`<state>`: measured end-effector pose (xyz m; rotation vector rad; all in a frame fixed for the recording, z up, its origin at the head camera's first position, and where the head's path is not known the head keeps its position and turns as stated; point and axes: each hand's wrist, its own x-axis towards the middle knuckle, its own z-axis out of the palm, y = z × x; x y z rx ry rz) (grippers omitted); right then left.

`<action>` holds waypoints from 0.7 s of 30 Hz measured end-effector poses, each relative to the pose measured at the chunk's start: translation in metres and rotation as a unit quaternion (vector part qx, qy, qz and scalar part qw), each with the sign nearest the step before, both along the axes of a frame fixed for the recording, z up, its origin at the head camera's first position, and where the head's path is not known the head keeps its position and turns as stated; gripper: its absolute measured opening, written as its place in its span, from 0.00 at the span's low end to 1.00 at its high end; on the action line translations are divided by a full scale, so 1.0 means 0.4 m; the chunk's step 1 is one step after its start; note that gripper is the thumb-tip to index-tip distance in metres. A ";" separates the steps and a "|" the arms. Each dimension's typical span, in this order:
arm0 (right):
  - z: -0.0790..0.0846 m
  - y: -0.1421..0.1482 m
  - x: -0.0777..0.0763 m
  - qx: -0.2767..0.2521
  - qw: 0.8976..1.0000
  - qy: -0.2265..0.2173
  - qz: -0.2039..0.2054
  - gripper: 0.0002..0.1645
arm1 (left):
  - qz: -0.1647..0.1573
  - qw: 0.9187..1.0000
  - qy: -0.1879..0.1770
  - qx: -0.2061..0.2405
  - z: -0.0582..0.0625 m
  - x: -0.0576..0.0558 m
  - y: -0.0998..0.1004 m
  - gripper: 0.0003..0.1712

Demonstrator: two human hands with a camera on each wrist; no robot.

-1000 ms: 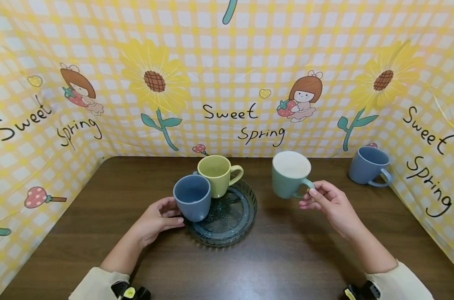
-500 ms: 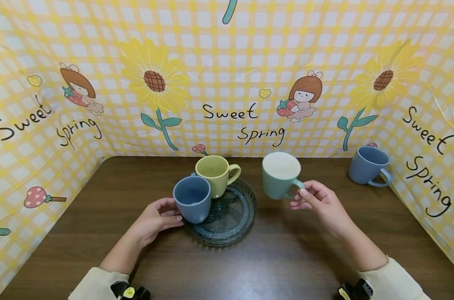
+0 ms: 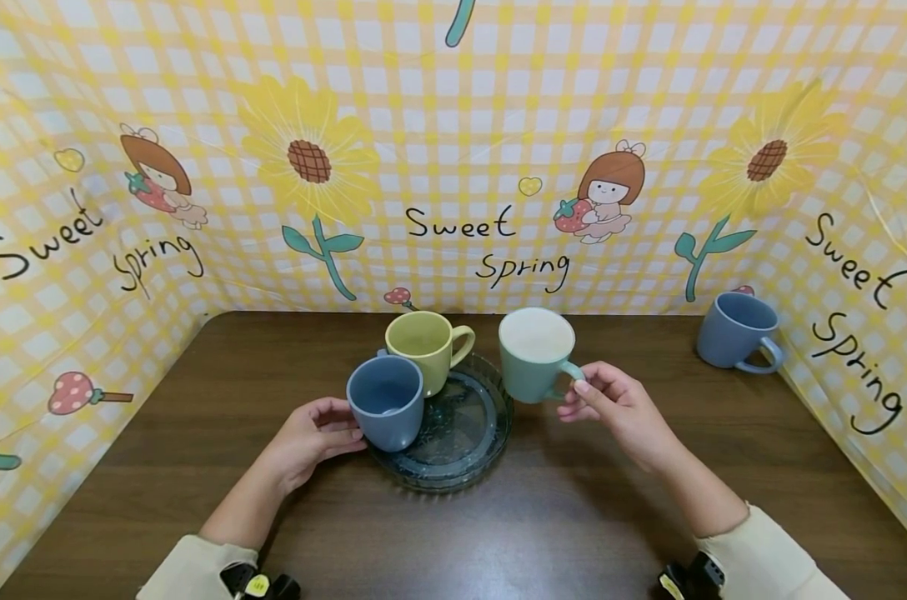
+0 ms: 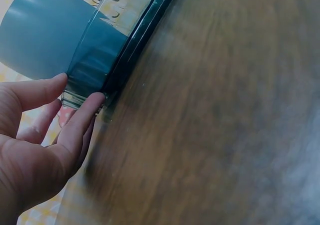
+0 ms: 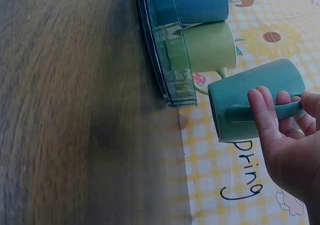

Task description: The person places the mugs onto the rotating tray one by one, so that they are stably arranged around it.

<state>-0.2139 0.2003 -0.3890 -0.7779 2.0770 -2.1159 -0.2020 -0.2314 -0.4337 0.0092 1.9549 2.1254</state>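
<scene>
My right hand (image 3: pixel 614 408) pinches the handle of a green mug (image 5: pixel 245 92) with a white inside, held upright in the air beside the right rim of a round dark glass tray (image 3: pixel 453 475). At the tray's left side is my left hand (image 3: pixel 307 437), its thumb at the rim and its fingers lower on the edge, holding it in the left wrist view. On the tray stand a blue mug (image 3: pixel 386 408), near that hand, and a yellow-green mug (image 3: pixel 423 350) behind it. The blue mug partly hides some left fingers in the head view.
Another blue mug (image 3: pixel 734 329) stands at the table's far right corner, its handle toward the right. A yellow checked cloth (image 3: pixel 453 150) with printed flowers and lettering rises along the back and sides of the brown wooden table (image 3: pixel 498 550).
My right hand has carried the green mug left, closer to the tray. The yellow-green mug has shifted slightly left and the tray's blue mug slightly nearer. My left hand has stayed nearly still.
</scene>
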 end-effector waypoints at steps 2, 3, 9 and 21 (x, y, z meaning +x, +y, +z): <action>0.000 -0.009 -0.001 0.000 1.000 -0.004 0.002 0.13 | 0.002 1.000 0.000 0.001 -0.001 0.000 0.001 0.20; 0.000 -0.013 -0.002 0.001 1.000 -0.006 0.002 0.13 | 0.003 1.000 0.000 0.001 -0.001 -0.001 0.001 0.20; 0.000 -0.038 -0.005 0.009 1.000 -0.016 0.007 0.16 | 0.003 1.000 0.000 0.004 -0.002 -0.002 0.002 0.20; 0.002 -0.094 -0.005 -0.007 0.998 -0.053 0.014 0.17 | 0.003 1.000 0.000 0.008 0.000 0.001 0.001 0.20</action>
